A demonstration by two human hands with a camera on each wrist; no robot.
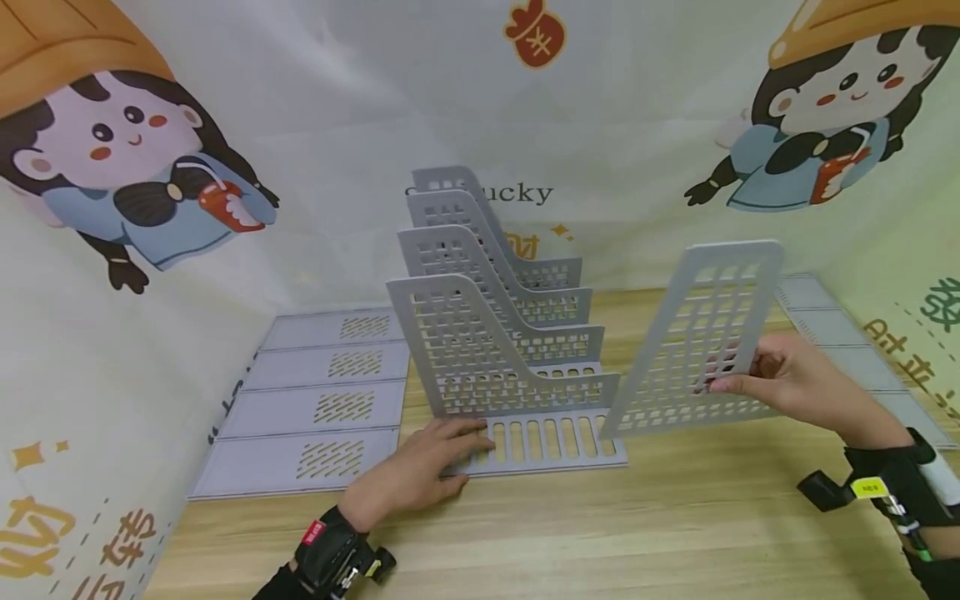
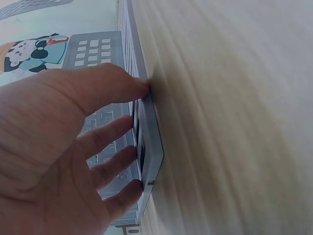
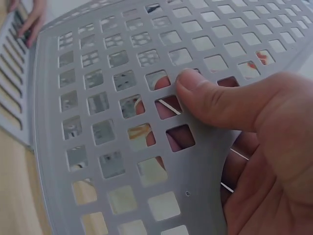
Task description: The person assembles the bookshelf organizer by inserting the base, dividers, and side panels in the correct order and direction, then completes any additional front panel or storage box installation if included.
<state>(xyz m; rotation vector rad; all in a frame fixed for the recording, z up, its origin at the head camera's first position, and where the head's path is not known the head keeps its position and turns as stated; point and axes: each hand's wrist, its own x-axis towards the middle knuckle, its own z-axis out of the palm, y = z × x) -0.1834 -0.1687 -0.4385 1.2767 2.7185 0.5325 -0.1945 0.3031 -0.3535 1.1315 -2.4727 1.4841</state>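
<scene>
A grey slotted base [image 1: 540,469] lies on the table, carrying several upright perforated dividers with curved, stepped tops; the front standing divider [image 1: 487,396] rises just behind the base's front strip. My left hand [image 1: 416,467] rests at the base's front left corner. Its thumb touches the front edge while the spread fingers press on the slotted top. To the right, my right hand [image 1: 817,387] holds another grey perforated divider [image 1: 656,337], thumb on the near face and fingers behind. This divider is tilted, its lower left corner by the base's right end; whether they touch, I cannot tell.
Flat grey panels with slanted slots [image 1: 255,467] lie left of the base. More flat panels [image 1: 847,350] lie at the far right. A printed cloth backdrop [image 1: 337,125] encloses the wooden table [image 1: 600,533] at the back and sides.
</scene>
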